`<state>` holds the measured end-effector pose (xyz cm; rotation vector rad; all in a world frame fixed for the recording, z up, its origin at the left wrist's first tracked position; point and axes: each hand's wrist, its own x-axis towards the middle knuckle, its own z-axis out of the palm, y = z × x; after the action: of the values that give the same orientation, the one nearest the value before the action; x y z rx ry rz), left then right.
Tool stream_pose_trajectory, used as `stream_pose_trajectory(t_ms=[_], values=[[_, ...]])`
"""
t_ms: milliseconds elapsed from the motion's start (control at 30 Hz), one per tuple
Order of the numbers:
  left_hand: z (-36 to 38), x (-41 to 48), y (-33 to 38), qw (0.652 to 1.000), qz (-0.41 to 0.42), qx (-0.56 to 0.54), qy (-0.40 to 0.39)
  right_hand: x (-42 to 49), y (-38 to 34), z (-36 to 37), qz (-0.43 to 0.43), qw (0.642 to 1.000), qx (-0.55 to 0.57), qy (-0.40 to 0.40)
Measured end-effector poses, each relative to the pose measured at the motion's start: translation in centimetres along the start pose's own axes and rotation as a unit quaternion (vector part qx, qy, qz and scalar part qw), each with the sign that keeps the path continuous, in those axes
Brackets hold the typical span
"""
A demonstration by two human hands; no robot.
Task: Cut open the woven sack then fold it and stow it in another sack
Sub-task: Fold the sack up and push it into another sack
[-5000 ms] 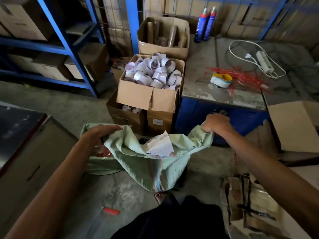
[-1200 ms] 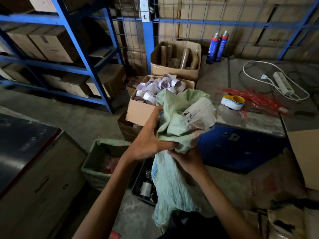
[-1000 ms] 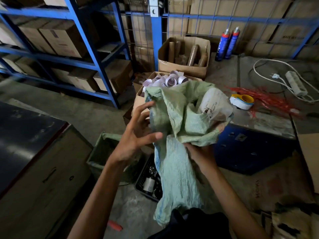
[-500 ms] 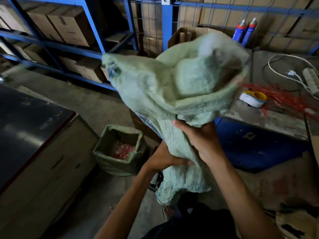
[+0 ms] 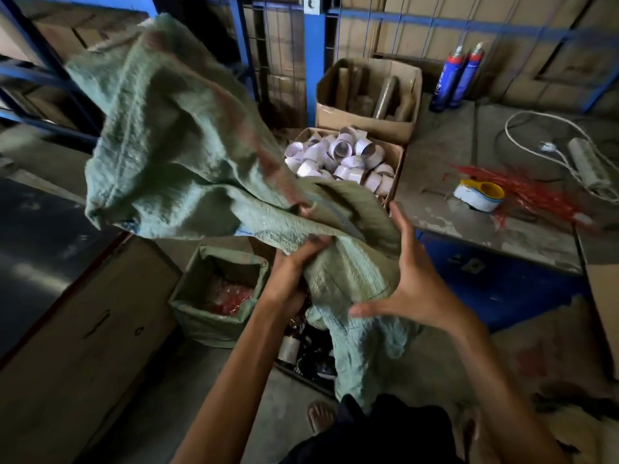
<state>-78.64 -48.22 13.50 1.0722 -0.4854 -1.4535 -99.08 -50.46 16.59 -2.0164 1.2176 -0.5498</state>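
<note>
A pale green woven sack, coarse in weave and deeply creased, billows up and to the left in a loose, blurred mass; its lower part hangs in a crumpled strip down toward the floor between the forearms. The left hand has its grip closed on a bunched fold at the sack's middle; the right hand lies open against the cloth, fingers spread, palm pressed to the fabric. Below and left, a second green sack stands open on the concrete floor, its rim rolled down, glossy red pieces inside. Behind, a cardboard box brims with short white tube cores; on the scuffed grey bench at right lie a tape dispenser and red plastic strands.
</note>
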Motion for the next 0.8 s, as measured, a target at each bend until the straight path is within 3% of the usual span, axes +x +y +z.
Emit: stream_pose_trajectory(t_ms=[100,200,367,433,500,567,633,700,800], values=[[0.7,-0.3,1.1,0.998,-0.024,-0.051,-0.032,-0.1,1.2,2.0,0.027,0.998,-0.051,0.0],[1.9,-1.1,1.9,0.992,-0.043,-0.103,-0.063,0.4,0.8,3.4,0.005,0.996,0.014,0.085],[1.4,-0.8,2.7,0.989,-0.062,-0.127,-0.035,1.1,0.1,4.1,0.024,0.975,0.08,0.207],[0.8,-0.7,3.0,0.997,-0.051,-0.06,-0.013,1.5,0.5,4.0,0.023,0.971,0.055,0.232],[0.0,-1.1,3.3,0.997,-0.037,0.074,0.001,2.0,1.2,3.7,0.025,0.969,0.019,0.246],[-1.4,-1.7,3.5,0.963,-0.042,0.266,-0.034,2.2,1.7,3.2,0.043,0.967,0.0,0.249],[-3.4,-2.4,3.7,0.905,-0.031,0.412,-0.104,2.1,1.8,2.5,0.059,0.963,-0.021,0.261],[-5.1,-3.1,3.8,0.859,-0.031,0.484,-0.164,2.0,1.9,1.8,0.063,0.957,-0.029,0.283],[-5.5,-4.5,4.5,0.855,0.017,0.488,-0.175,1.8,1.9,0.9,0.048,0.946,-0.011,0.319]])
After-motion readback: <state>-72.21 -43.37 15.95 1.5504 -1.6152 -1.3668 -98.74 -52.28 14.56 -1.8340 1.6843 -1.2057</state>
